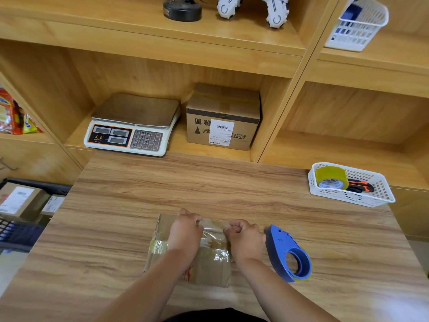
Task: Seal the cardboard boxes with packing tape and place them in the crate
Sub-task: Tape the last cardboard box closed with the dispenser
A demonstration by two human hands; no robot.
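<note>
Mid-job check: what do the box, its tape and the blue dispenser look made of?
The box looks like matte brown cardboard. The tape is thin clear film, glossy, wrinkled and catching glare. The dispenser is probably moulded plastic: even blue colour, soft sheen.

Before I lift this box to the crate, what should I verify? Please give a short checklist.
1. The tape lies across the box top: ok.
2. Tape smooth: not ok, it looks wrinkled.
3. Tape cut free from the dispenser: cannot tell, the right hand hides it.
4. The left hand and right hand hold the tape on the box: ok.
5. Room in the crate: cannot tell, it already holds boxes.
</note>
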